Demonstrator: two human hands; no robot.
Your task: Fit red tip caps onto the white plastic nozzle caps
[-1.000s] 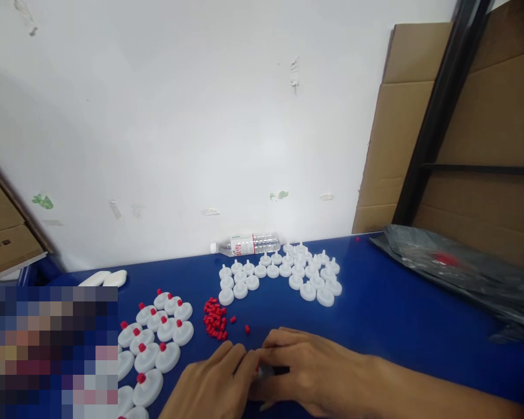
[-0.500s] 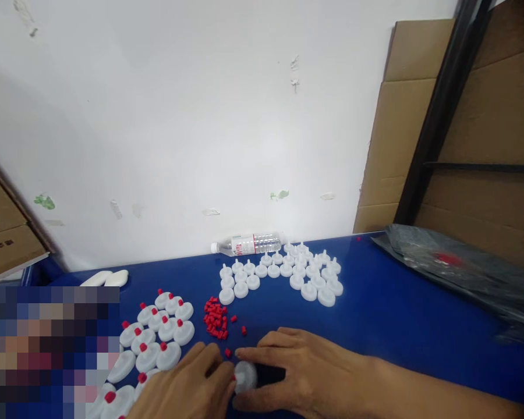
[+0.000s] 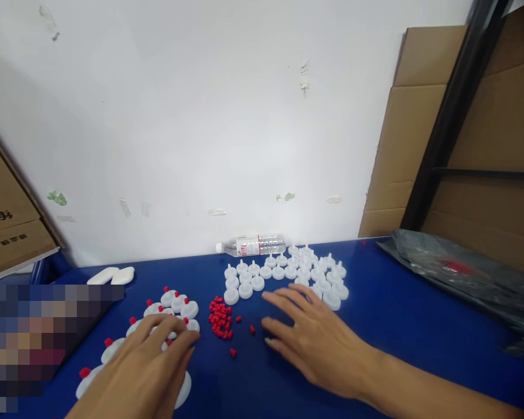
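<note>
My left hand point(image 3: 151, 364) hovers low over a cluster of white caps with red plugs point(image 3: 177, 304) at the near left, fingers curled down and closed around a white cap that mostly hides under the palm. My right hand point(image 3: 314, 337) lies open with fingers spread on the blue table point(image 3: 397, 326), its fingertips just short of the group of plain white caps point(image 3: 288, 272). A small heap of red plugs point(image 3: 220, 320) sits between the hands, with a few loose ones point(image 3: 233, 352) nearby.
A clear plastic bottle point(image 3: 253, 245) lies on its side against the white wall. A black plastic bag point(image 3: 463, 273) covers the table's right end, with cardboard sheets point(image 3: 463, 134) behind it. Two white oblong pieces point(image 3: 111, 275) and a cardboard box point(image 3: 9, 233) are at the left.
My left hand has carried the white cap from between the hands leftwards to the plugged caps. My right hand has let go, opened and reached forward towards the plain caps.
</note>
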